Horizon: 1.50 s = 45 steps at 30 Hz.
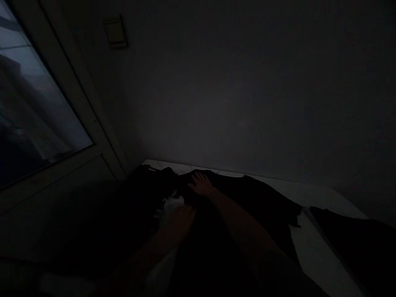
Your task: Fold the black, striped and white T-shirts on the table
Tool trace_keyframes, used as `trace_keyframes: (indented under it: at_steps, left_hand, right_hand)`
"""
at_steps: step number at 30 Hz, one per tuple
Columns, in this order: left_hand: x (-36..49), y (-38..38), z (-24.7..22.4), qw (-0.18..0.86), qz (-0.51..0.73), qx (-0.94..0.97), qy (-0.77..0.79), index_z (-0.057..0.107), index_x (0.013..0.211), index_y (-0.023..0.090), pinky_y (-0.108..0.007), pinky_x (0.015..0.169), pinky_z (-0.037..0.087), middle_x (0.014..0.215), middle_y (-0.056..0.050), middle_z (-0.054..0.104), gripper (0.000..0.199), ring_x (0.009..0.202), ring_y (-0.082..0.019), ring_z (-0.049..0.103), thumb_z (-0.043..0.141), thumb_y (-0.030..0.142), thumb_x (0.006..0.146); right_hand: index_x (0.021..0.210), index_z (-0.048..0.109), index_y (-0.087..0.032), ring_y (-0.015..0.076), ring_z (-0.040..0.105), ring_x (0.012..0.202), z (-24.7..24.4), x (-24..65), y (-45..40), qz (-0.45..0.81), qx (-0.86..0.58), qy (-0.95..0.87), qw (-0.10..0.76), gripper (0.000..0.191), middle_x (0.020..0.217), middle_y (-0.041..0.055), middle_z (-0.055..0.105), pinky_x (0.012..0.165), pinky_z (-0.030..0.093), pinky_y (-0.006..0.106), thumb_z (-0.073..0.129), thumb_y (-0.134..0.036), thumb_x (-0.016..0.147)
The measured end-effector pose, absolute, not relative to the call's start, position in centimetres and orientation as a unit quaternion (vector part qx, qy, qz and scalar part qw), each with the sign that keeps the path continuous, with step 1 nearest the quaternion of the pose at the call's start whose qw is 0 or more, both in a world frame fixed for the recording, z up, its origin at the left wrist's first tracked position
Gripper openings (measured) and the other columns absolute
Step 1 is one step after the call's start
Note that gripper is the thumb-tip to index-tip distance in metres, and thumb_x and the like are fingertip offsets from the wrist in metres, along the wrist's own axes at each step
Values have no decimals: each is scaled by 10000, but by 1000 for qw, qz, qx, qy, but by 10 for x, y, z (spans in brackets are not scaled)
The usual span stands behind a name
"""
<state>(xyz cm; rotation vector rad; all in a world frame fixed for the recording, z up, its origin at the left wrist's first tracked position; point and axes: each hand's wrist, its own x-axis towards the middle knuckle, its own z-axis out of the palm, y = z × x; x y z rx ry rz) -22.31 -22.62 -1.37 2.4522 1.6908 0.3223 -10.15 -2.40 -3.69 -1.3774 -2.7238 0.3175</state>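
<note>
A black garment (247, 198) lies spread over a white table (309, 247); it looks like a short-sleeved top, though the dim light hides its details. My right hand (201, 184) lies flat on the garment's far part, fingers spread and nothing held. Closer to me, my left hand (185, 216) rests at the garment's left edge. Its fingers are too dark to show whether they grip the cloth. Just beyond my left wrist is a crumpled whitish piece (173, 202) that I cannot make out, with small pale bits beside it.
Another dark cloth (352, 235) lies on the right of the table, and more dark cloth (154, 177) is at the left. A grey wall (232, 90) rises behind the table. On the left stands a door (102, 152) with a glass pane; a light switch (115, 32) is nearby.
</note>
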Motion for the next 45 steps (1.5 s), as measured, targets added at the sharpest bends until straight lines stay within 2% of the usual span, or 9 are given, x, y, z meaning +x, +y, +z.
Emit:
trace_keyframes:
  at_steps: [4,8,11,16,18,22,32,39,45]
  left_hand:
    - [-210,-328,-59,41,126,818,560,416,1526,258,-516,1171,384,1563,-104,468,554,1450,-284,424,463,180,979]
    - [-198,-381,-66,25,129,803,581,268,1597,278,-574,1198,324,1638,-110,336,635,1507,-308,318,493,324,1005]
    - [-193,-384,-51,41,101,805,583,330,1575,255,-594,1199,304,1626,-124,359,614,1502,-322,324,514,368,1000]
    - [-187,-328,-20,24,104,801,590,641,1308,205,-546,1212,295,1473,-112,572,370,1443,-282,431,422,335,1040]
    - [-183,-292,-17,4,107,803,586,593,1374,174,-522,1214,294,1521,-134,519,409,1461,-276,404,399,327,1047]
    - [-182,-244,-33,-24,59,785,616,444,1513,132,-594,1184,287,1603,-198,376,542,1487,-358,341,420,389,1036]
    - [-190,-239,-43,-27,27,785,618,434,1529,144,-599,1169,294,1616,-202,349,571,1492,-372,325,396,434,1039]
    - [-188,-338,-53,-67,68,824,558,350,1574,233,-564,1169,312,1638,-136,334,597,1496,-320,332,385,495,1039]
    - [-199,-419,-68,-127,106,800,577,265,1604,278,-497,1204,259,1628,-85,372,631,1476,-280,368,413,487,1028]
  right_hand:
    - [1621,177,-124,322,156,1546,-28,-96,-48,108,-440,-886,101,703,1679,176,164,1204,202,547,216,-535,1052]
    - [1614,216,-120,310,164,1546,-20,-53,-104,129,-375,-908,133,699,1669,166,211,1214,218,525,279,-523,1047]
    - [1614,242,-162,297,154,1549,-19,8,-166,116,-338,-927,117,689,1673,132,215,1226,208,531,329,-532,1039]
    - [1631,156,-240,278,195,1541,-38,112,-276,75,-346,-929,105,673,1672,92,232,1208,280,540,393,-456,1040]
    - [1636,113,-241,281,211,1537,-52,141,-307,48,-368,-922,112,693,1674,91,223,1195,311,531,407,-435,1038]
    - [1639,36,-239,322,290,1507,-81,178,-344,-15,-441,-888,131,764,1655,110,271,1155,351,555,436,-445,1021]
    - [1639,37,-213,316,245,1524,-79,208,-383,-46,-490,-862,123,844,1666,110,245,1183,292,546,504,-445,975]
    - [1640,58,-245,326,337,1487,-85,219,-386,-65,-496,-858,113,847,1652,109,282,1150,347,539,514,-476,965]
    - [1637,14,-304,394,448,1408,-104,246,-390,-79,-511,-848,117,889,1608,121,369,1047,433,635,499,-543,931]
